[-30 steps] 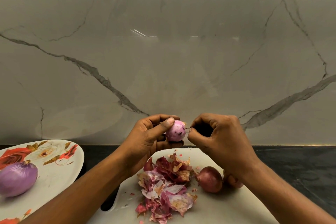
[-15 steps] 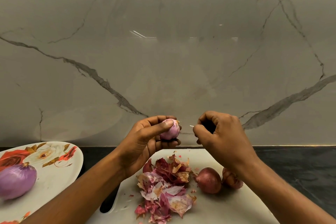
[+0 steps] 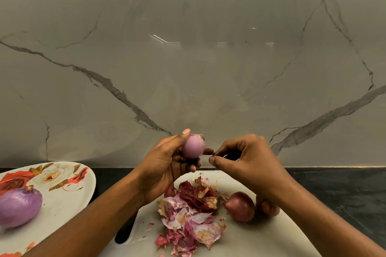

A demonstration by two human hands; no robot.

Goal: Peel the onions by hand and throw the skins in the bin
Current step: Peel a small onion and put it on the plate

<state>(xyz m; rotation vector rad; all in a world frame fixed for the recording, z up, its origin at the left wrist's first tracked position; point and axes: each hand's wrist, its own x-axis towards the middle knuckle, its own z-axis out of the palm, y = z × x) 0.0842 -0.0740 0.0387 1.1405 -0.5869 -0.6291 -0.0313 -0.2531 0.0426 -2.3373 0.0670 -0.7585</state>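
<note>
My left hand [image 3: 165, 165] grips a small pink peeled onion [image 3: 193, 145] above the white cutting board [image 3: 246, 242]. A dry tuft sticks out at the onion's top. My right hand [image 3: 248, 160] is just to the right of it, with thumb and forefinger pinched together near the onion's lower right side; I cannot make out what they pinch. A pile of red and purple onion skins [image 3: 192, 213] lies on the board under my hands. An unpeeled red onion [image 3: 240, 206] sits to the right of the pile, and another one [image 3: 266, 207] shows partly behind my right wrist.
A flowered white plate [image 3: 62, 200] at the left holds a large peeled purple onion [image 3: 18, 206]. The board lies on a dark counter [image 3: 338, 190] against a marble wall [image 3: 188, 58]. No bin is in view.
My left hand has turned the onion so its smooth side faces me and lifted it slightly. My right hand drew away to the right, then came back close to the onion.
</note>
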